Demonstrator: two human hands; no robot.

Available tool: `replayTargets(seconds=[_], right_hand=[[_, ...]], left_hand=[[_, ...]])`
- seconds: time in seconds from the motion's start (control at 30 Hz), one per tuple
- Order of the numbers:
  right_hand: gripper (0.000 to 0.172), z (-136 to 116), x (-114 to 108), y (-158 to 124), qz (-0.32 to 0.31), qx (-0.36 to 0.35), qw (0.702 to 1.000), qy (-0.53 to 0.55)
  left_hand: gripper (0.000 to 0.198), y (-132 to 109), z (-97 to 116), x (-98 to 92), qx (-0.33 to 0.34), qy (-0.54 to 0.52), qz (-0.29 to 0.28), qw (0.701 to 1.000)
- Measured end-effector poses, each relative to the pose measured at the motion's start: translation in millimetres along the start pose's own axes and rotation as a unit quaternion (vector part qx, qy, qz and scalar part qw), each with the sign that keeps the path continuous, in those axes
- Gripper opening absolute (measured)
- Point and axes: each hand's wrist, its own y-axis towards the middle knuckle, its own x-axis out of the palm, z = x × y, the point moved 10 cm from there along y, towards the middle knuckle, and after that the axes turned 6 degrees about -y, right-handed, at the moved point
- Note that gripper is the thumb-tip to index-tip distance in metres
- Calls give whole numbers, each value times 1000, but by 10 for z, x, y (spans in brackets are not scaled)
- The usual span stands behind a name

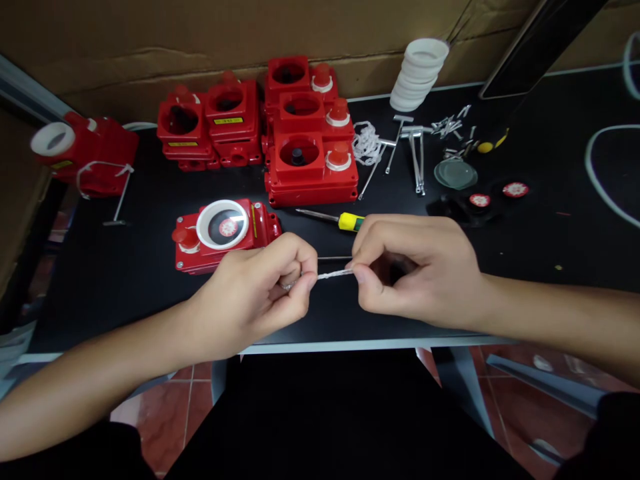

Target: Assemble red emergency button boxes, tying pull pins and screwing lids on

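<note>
The person's left hand point(265, 293) and right hand point(415, 270) face each other above the near part of a black table point(125, 287), with a short length of white cord point(334, 274) stretched straight across the gap between them. The left hand pinches the cord between thumb and bent index finger, its other fingers curled in; the right hand pinches the other side in the same way, thumb against fingertip. Just beyond the cord a thin metal rod point(334, 258) shows, its ends hidden behind the hands. Farther off, a screwdriver point(350, 222) with a yellow and green handle points left, its handle partly covered by the right hand. Near the left hand lies a red box point(215, 256) bearing a white ring point(201, 230) around a clear window. On the far side stand more red boxes point(313, 187), with a heap of white cords point(367, 143) just to their right, beside T-shaped metal pieces point(415, 160). Farther right are a leaning stack of white rings point(419, 80), small metal parts point(450, 127) and clear discs point(456, 175). At the far left, another red box point(117, 153) carries a tied cord point(105, 165) with a T-shaped piece point(120, 200) hanging from it.
</note>
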Motion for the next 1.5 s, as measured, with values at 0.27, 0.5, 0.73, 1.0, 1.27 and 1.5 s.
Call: replayTargets(seconds=[0.27,0.5,0.73,1.0,1.27,1.5], right_hand=[[17,17,107,-68,-61,-10,997,33],[6,-81,92,-43,-43,-50,998,2],[9,-105,86,-39,-34,-60,998,-2],[9,-75,104,-38,-42,-54,998,0],[6,39,28,-3,-102,-13,995,-4],[12,127,-444,82,22,4,995,-95]], left_hand=[[17,-17,32,4,24,22,-2,999],[15,-40,1,69,23,23,-31,999],[16,-36,25,76,24,33,-39,998],[14,-41,6,60,14,24,-45,999],[60,-142,-75,-37,1,-34,-16,999],[38,-212,228,-372,104,180,74,975]])
